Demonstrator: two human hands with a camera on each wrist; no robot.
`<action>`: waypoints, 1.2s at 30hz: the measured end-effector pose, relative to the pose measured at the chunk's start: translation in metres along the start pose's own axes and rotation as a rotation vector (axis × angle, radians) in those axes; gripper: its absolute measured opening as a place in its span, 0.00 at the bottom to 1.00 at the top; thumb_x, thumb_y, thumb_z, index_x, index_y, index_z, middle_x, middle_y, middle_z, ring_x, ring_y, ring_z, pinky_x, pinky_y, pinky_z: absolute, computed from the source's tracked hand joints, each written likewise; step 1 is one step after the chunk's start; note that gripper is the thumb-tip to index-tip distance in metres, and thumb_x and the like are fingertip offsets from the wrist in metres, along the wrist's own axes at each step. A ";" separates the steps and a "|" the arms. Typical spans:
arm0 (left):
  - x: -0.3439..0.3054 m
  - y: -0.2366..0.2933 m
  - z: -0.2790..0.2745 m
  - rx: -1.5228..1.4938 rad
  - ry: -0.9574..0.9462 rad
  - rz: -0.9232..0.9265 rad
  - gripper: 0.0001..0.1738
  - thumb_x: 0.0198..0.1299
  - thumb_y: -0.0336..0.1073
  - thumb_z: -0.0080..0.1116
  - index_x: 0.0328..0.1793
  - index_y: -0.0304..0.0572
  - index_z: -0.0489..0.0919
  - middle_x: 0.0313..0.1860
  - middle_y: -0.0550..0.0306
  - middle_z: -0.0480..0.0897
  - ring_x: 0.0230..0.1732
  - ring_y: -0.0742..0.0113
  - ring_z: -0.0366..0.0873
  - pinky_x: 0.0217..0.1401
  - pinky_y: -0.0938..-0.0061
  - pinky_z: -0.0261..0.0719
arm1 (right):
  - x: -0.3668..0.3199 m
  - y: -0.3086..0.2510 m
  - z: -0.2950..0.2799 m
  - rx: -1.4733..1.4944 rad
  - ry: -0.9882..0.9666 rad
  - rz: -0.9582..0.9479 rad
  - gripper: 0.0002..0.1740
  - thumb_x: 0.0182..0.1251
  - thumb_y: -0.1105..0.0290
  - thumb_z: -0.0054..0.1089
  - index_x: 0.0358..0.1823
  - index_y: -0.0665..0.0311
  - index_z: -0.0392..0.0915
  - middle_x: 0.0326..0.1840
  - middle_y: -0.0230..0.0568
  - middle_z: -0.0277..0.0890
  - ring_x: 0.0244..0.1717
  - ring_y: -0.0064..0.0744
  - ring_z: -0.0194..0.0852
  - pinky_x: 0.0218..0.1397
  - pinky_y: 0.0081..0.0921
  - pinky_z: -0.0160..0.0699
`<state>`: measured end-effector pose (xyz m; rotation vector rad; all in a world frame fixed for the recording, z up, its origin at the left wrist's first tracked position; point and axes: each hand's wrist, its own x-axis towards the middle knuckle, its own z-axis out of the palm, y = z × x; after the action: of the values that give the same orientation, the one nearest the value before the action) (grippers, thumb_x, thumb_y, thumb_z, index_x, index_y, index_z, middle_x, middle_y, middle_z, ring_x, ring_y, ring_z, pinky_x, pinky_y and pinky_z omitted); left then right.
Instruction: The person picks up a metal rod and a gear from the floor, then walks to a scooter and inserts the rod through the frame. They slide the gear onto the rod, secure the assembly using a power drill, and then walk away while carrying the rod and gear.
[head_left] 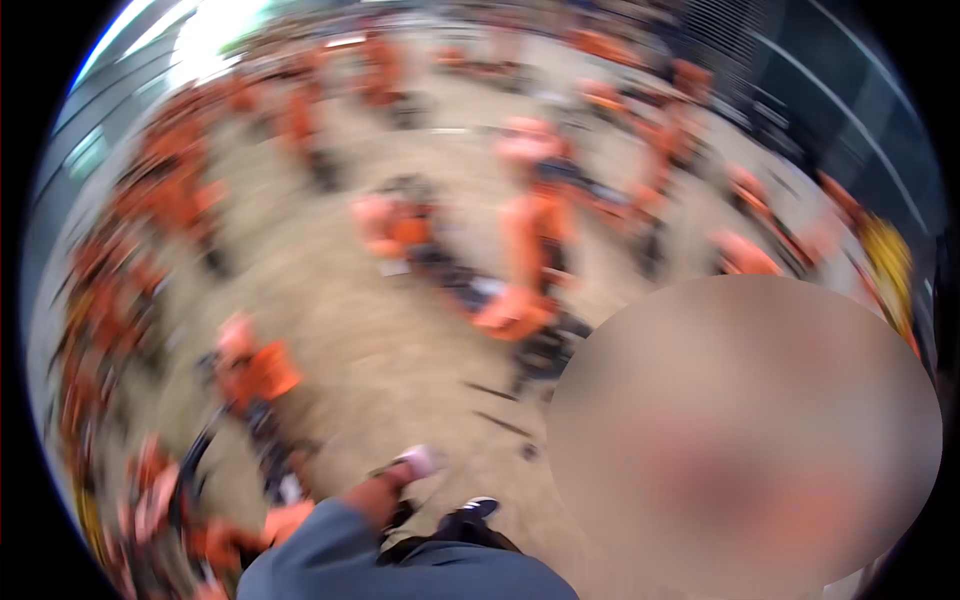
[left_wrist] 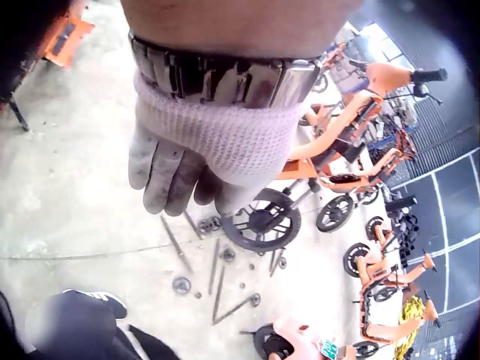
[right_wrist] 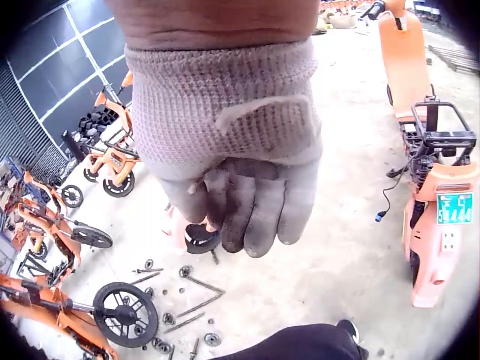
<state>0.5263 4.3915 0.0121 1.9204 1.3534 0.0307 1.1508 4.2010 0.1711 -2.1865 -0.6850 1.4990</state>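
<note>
My left hand (left_wrist: pixel 199 161) wears a thin knit glove with a grey palm side, and a metal watch band (left_wrist: pixel 225 79) circles the wrist. Its fingers hang loosely with nothing in them; the head view shows this hand (head_left: pixel 418 462) low and blurred. The right hand (right_wrist: pixel 240 165), gloved alike, dangles with relaxed, slightly curled fingers and holds nothing. On the floor near both hands lie long dark strips (left_wrist: pixel 217 289) and round toothed discs (left_wrist: pixel 181 285). A black spoked wheel (left_wrist: pixel 262 219) of an orange bike stands just past the left fingers.
Orange bikes (head_left: pixel 530 240) stand in rows over the pale concrete floor (head_left: pixel 340 330). One with a green plate (right_wrist: pixel 454 209) is at the right of the right wrist view. Yellow material (left_wrist: pixel 409 324) lies by the dark panelled wall (left_wrist: pixel 446 217). A blurred oval covers the head view's lower right.
</note>
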 end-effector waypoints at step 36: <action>0.479 0.755 0.307 0.549 -0.842 0.004 0.25 0.62 0.54 0.54 0.41 0.38 0.85 0.30 0.57 0.87 0.33 0.66 0.84 0.40 0.70 0.80 | 0.060 0.285 -0.419 0.672 0.600 0.131 0.16 0.58 0.64 0.56 0.39 0.71 0.82 0.31 0.44 0.84 0.31 0.30 0.83 0.39 0.27 0.80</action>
<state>1.4645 4.5013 0.0576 1.9855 0.8061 -1.1193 1.6100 3.9877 0.1068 -1.9804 0.1509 0.8508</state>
